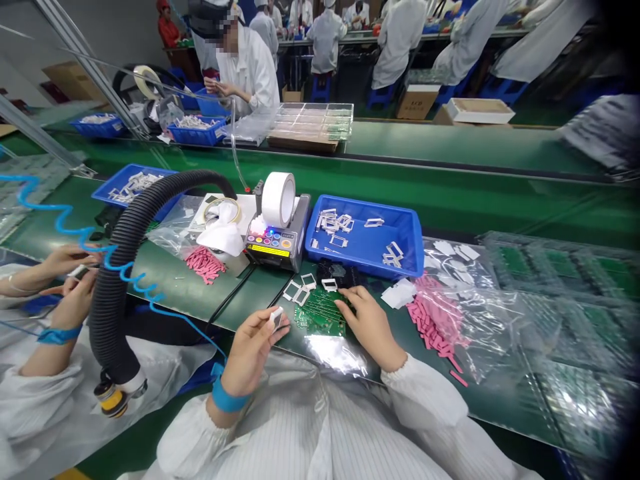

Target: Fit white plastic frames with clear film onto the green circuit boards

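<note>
My left hand (253, 347) is closed in a pinch on a small white frame part (275, 319), held just above the table edge. My right hand (367, 323) lies palm down with its fingers spread on a green circuit board (320, 315). Several loose white frame parts (300, 290) lie on the table just beyond the board. A blue tray (395, 230) with more white frames stands behind my right hand. A blue strap circles my left wrist.
A tape dispenser (277, 230) with a white roll stands left of the tray. Pink strips (433, 323) lie on clear bags to the right. A black corrugated hose (117, 267) and a co-worker's hands (70, 280) are at left. Other people work beyond the green belt.
</note>
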Demonstrator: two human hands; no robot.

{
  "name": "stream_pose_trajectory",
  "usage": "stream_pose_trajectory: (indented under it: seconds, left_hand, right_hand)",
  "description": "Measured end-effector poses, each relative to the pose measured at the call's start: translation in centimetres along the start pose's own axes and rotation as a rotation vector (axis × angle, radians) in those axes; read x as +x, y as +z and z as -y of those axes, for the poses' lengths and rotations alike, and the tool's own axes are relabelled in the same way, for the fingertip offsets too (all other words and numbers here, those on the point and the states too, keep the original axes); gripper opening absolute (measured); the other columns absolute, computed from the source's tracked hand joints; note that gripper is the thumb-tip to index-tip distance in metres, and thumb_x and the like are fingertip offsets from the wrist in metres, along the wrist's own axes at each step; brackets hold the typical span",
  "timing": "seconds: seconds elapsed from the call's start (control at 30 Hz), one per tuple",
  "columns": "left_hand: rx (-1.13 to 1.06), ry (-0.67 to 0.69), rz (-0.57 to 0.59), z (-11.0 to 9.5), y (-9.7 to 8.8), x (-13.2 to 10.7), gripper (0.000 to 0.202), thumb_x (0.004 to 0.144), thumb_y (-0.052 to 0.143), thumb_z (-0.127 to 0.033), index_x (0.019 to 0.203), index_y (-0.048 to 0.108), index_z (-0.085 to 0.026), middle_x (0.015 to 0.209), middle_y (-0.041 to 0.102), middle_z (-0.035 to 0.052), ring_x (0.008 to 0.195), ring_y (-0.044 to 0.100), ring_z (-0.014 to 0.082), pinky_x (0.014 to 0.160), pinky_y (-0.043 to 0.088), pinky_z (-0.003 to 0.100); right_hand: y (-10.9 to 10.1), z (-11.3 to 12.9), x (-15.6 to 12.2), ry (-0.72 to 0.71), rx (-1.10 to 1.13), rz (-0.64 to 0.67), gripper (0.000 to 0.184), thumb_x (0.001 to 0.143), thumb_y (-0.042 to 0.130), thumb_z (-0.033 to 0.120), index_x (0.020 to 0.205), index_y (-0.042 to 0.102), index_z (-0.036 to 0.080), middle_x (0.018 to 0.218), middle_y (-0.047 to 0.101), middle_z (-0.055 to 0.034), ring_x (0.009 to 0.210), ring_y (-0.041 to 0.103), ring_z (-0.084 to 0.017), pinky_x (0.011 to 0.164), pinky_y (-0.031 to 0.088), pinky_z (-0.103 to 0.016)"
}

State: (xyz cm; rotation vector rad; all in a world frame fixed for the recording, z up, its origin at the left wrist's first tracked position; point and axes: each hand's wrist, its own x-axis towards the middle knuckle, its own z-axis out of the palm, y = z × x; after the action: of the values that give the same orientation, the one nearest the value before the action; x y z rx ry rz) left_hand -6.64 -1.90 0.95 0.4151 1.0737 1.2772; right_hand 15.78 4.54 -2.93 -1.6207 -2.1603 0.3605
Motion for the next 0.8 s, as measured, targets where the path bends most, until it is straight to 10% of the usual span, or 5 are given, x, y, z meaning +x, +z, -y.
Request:
stream_pose_trajectory:
  seconds: [0.37,0.63,0.8]
  left_hand:
    - [0.338,0.084,0.153,-1.2,0.8,0.3,0.018,0.069,0.072,-0.019,0.087,0.074,-0.017,0.096,0.065,0.0063,0.083,0.058,0.0152,0.075,0.045,0.025]
    - [0.054,-0.082,0.437,-0.9,4.8,-0.5,0.047,0.057,0.081,-0.013,0.1,0.063,-0.02,0.085,0.068,0.0035,0.072,0.062,0.014,0.066,0.046,0.024]
    - [-0.152,-0.11,0.327,-1.2,6.0,-0.9,0.037,0.057,0.082,-0.034,0.086,0.068,-0.016,0.078,0.068,0.0023,0.067,0.06,0.0118,0.063,0.046,0.022]
  right_hand:
    - [-2.0,-0.5,-0.1,-0.012,0.206,-0.16,0.03,0.091,0.045,0.035,0.082,0.069,0.019,0.087,0.065,-0.0076,0.076,0.063,-0.02,0.064,0.05,-0.032]
    - [-5.5,5.5,-2.2,0.07,1.123,-0.124,0.017,0.083,0.061,0.035,0.084,0.071,0.022,0.069,0.07,-0.0023,0.044,0.058,-0.011,0.042,0.051,-0.025]
    - [-6.2,7.8,-2.2,-0.197,1.096,-0.172,0.013,0.08,0.066,0.026,0.091,0.073,0.028,0.088,0.074,-0.0048,0.074,0.069,-0.017,0.063,0.058,-0.029]
